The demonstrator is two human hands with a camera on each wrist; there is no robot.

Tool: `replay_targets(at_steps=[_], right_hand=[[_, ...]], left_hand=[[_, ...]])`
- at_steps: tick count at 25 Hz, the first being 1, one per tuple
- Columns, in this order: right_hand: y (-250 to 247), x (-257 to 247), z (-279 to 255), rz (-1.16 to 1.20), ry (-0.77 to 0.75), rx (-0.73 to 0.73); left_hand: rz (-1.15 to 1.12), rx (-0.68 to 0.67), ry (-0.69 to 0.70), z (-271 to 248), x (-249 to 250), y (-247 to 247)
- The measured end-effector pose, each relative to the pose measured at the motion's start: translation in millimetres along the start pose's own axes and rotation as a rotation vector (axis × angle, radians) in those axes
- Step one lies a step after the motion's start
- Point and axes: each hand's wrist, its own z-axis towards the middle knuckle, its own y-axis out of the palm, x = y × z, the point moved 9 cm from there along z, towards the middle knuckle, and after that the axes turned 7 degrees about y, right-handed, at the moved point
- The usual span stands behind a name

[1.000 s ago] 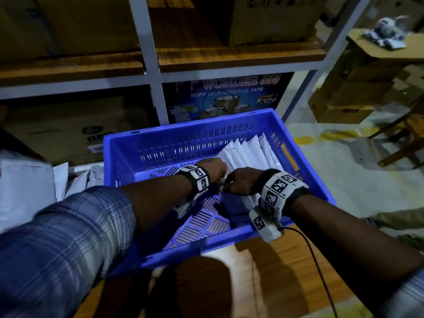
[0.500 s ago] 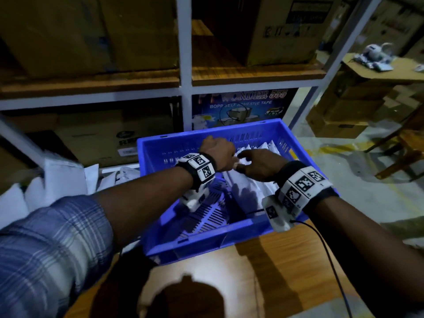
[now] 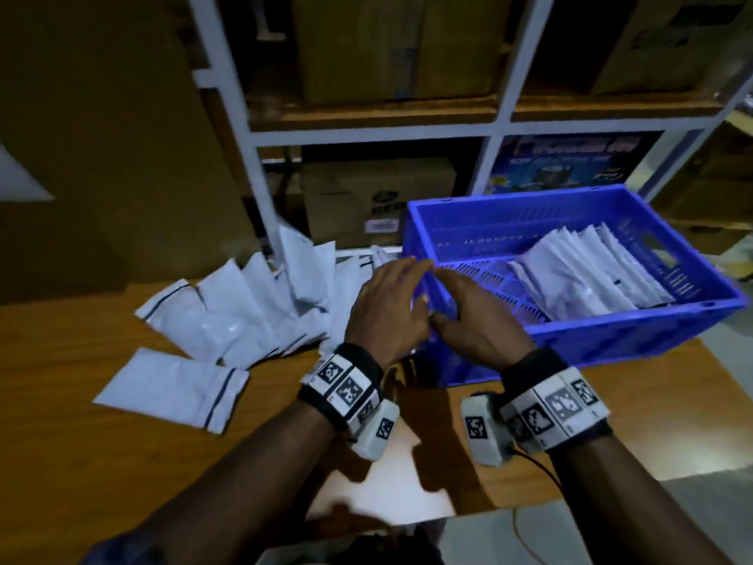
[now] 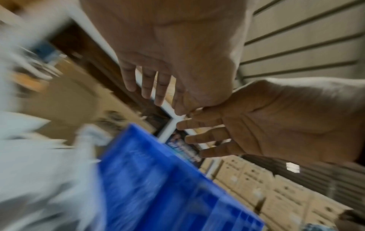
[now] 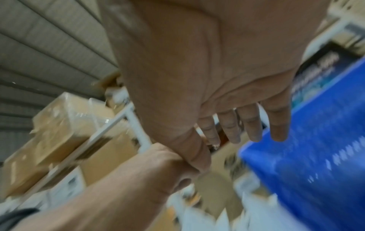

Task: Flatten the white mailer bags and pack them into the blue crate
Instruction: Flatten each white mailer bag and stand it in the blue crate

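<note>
The blue crate point(image 3: 611, 340) stands on the wooden table at the right, with a row of flattened white mailer bags point(image 3: 586, 275) leaning in its right half. A loose heap of white mailer bags point(image 3: 252, 307) lies left of the crate, and one bag point(image 3: 171, 389) lies flat nearer me. My left hand point(image 3: 391, 307) and right hand point(image 3: 468, 316) hover side by side over the crate's near left corner, thumbs touching. Both wrist views show straight fingers point(image 4: 148, 84) point(image 5: 254, 125) holding nothing. The crate point(image 4: 162, 187) point(image 5: 316, 156) is blurred there.
A white metal shelf rack point(image 3: 501, 124) stands behind the table with cardboard boxes point(image 3: 379, 197) and a printed tape carton point(image 3: 570, 161). The wooden table point(image 3: 122, 462) runs to a near edge below my wrists. More boxes sit at the far right.
Both hands have come out of the crate, empty, and moved back toward its near left corner. My head has turned left, bringing the heap of loose bags into view.
</note>
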Motion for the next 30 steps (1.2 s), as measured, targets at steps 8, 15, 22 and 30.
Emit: replay_targets(at_steps=[8, 15, 22, 30], right_hand=[[145.1, -27.4, -11.0, 0.071, 0.166, -0.242], [160.6, 16.7, 60.7, -0.13, 0.326, -0.098], [188.2, 67.2, 99.3, -0.061, 0.527, -0.175], [166.1, 75.5, 94.4, -0.098, 0.39, -0.021]], left_hand=[[0.115, -0.154, -0.186, -98.1, -115.2, -34.3], [0.158, -0.221, -0.145, -63.2, -140.5, -10.4], [0.227, -0.451, -0.018, 21.9, -140.9, 56.5], [0.545, -0.533, 0.186, 50.8, -136.6, 85.5]])
